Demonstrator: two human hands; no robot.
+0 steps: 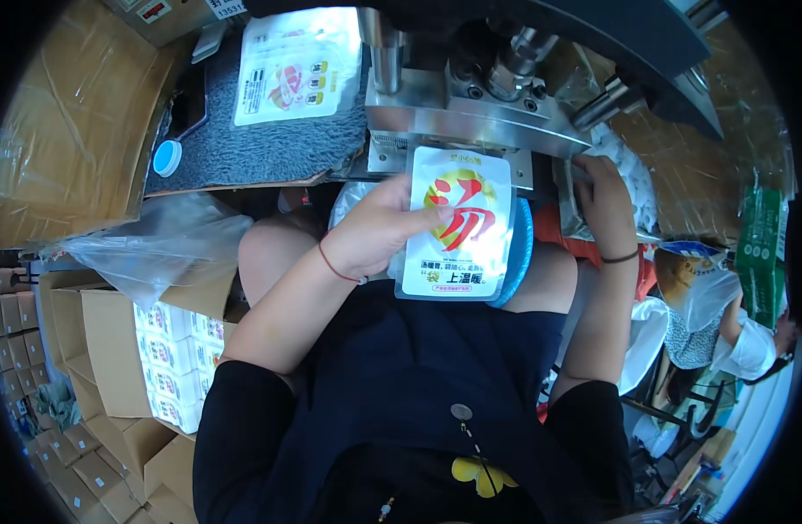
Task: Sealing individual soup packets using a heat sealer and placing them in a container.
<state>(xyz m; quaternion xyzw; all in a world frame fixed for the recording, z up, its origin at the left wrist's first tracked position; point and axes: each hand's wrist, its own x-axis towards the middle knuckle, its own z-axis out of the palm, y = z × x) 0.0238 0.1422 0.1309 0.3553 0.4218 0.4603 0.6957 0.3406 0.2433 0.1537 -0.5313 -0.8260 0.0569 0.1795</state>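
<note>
My left hand (pixel 375 229) grips a white flat pouch (pixel 458 231) by its left side, thumb across the front. The pouch bears large red lettering over a gold round shape, and its top edge lies at the metal jaw block (pixel 471 118) of a press-like machine. My right hand (pixel 606 201) is to the right, over the edge of a metal tray (pixel 569 205) beside small white packets (pixel 628 166). Its fingertips point down and are hidden, so any hold is unclear. A bright blue rounded rim (pixel 519 253) shows behind the pouch.
More white pouches (pixel 300 65) lie stacked on a grey cloth mat (pixel 244 140), near a blue-and-white cap (pixel 167 158) and a dark phone (pixel 190 106). Clear plastic (pixel 161 249) covers part of a carton (pixel 113 349) at left, with packed pouches inside. Another person (pixel 746 345) is at far right.
</note>
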